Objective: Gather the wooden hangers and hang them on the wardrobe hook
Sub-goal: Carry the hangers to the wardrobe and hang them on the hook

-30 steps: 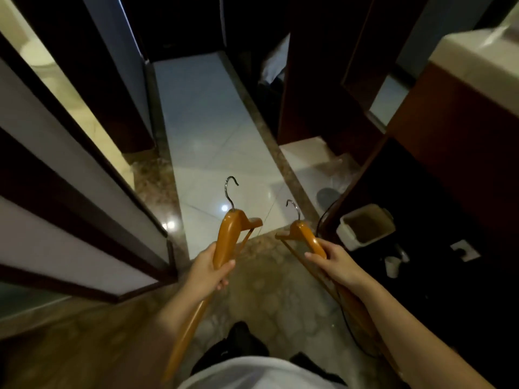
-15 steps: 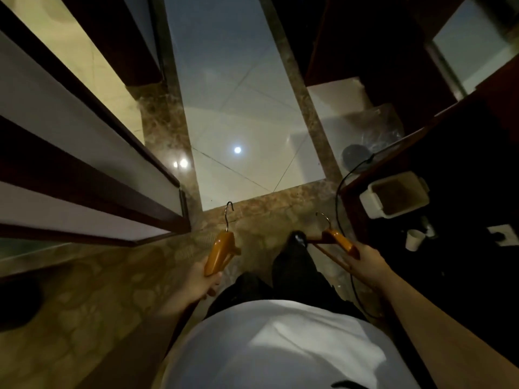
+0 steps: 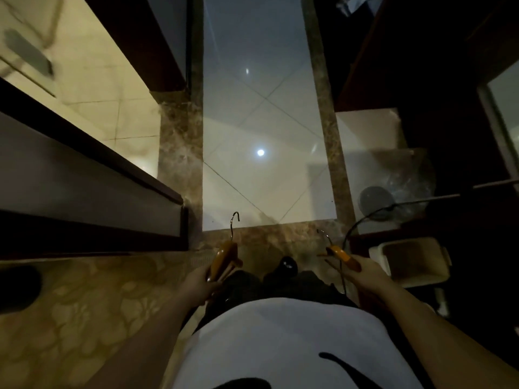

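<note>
The left hand [image 3: 200,282] holds the left hanger [image 3: 224,258] low before the body, and the right hand [image 3: 368,273] holds the right hanger [image 3: 341,255] at the same level, well apart from it. A foot [image 3: 286,265] stands on the floor [image 3: 261,122] between the two hangers. Both hanger hooks point forward, away from the body. A door panel [image 3: 84,192] runs along the left, ending near the left hanger. Just right of the right hand sits a tub [image 3: 412,259]. A cable [image 3: 362,220] arcs down past the right hanger, and a round object [image 3: 375,198] lies on the floor farther ahead
</note>
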